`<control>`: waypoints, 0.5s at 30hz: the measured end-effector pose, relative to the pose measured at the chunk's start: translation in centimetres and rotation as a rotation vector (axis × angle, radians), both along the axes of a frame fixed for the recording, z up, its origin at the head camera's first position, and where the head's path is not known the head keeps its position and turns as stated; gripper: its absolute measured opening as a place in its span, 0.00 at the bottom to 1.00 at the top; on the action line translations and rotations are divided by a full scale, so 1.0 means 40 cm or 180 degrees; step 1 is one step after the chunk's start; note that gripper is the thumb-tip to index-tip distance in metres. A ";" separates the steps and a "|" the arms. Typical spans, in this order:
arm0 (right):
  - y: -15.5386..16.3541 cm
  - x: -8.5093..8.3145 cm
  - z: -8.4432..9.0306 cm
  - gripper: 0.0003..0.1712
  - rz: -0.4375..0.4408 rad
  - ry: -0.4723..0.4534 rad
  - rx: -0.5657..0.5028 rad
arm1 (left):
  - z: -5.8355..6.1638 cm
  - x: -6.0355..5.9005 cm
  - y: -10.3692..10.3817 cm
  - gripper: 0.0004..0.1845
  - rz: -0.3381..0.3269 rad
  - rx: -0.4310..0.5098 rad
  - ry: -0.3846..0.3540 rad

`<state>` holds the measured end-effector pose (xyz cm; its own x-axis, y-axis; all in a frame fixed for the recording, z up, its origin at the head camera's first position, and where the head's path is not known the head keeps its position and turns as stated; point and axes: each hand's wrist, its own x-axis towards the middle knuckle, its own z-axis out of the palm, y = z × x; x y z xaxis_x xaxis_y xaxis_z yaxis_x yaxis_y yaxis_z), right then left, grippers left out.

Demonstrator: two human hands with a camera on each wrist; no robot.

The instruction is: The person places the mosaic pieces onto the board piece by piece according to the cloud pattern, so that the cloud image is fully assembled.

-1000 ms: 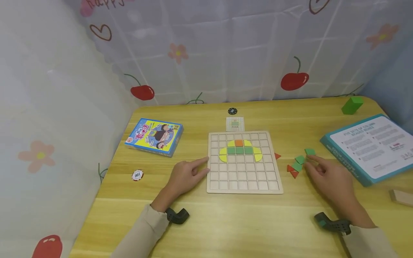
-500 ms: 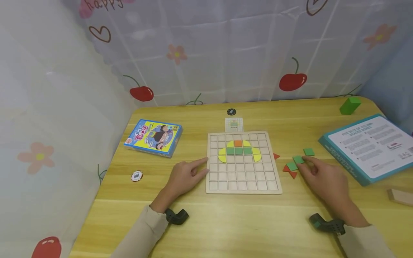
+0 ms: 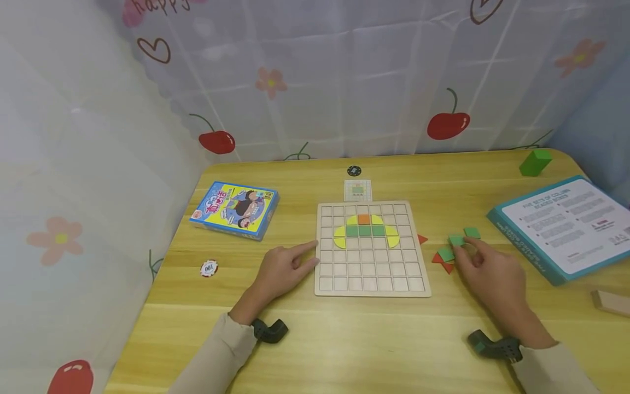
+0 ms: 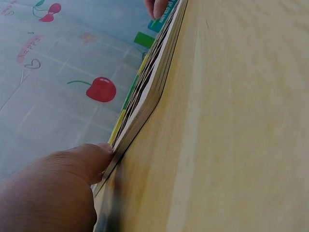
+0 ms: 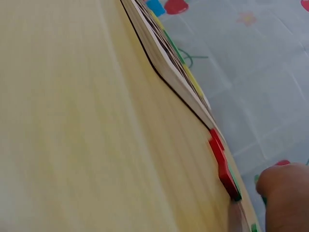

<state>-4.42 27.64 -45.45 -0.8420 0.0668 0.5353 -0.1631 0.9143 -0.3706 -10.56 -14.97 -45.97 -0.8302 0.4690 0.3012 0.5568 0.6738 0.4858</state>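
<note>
A square wooden grid board (image 3: 344,269) lies flat on the table, bearing yellow curved tiles (image 3: 339,236), green square tiles (image 3: 365,230) and an orange square tile (image 3: 363,219). My left hand (image 3: 283,273) touches the board's left edge with extended thumb and index finger. To the right of the board, my right hand (image 3: 492,271) pinches a green square tile (image 3: 455,240) between thumb and index finger. In the right wrist view, the thumb (image 5: 285,186) hides most of that tile. Another green tile (image 3: 446,254) and red triangles (image 3: 447,268) lie beside this hand.
A small pattern card (image 3: 357,190) and a black chip (image 3: 354,171) lie behind the board. On the left are a blue game box (image 3: 236,210) and a white chip (image 3: 209,268). A teal box (image 3: 561,230), green block (image 3: 535,163) and wooden block (image 3: 612,302) sit right.
My right hand has moved left among the loose tiles, and one green tile has come apart from the other beside it. The left hand stays at the board's edge.
</note>
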 end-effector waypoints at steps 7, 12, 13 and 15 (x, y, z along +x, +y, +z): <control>-0.082 -0.007 -0.013 0.16 0.0362 0.0502 -0.0145 | 0.002 -0.002 0.002 0.21 -0.0008 -0.0014 0.0000; -0.167 -0.018 -0.022 0.19 0.0633 0.0671 -0.0189 | 0.000 -0.002 0.000 0.21 -0.0004 -0.0019 0.0000; -0.183 -0.021 -0.022 0.19 0.0670 0.0663 -0.0180 | 0.001 -0.001 0.000 0.21 -0.0006 -0.0013 0.0003; -0.213 -0.029 -0.024 0.18 0.0722 0.0633 -0.0104 | 0.000 0.000 0.000 0.21 -0.0008 -0.0012 0.0013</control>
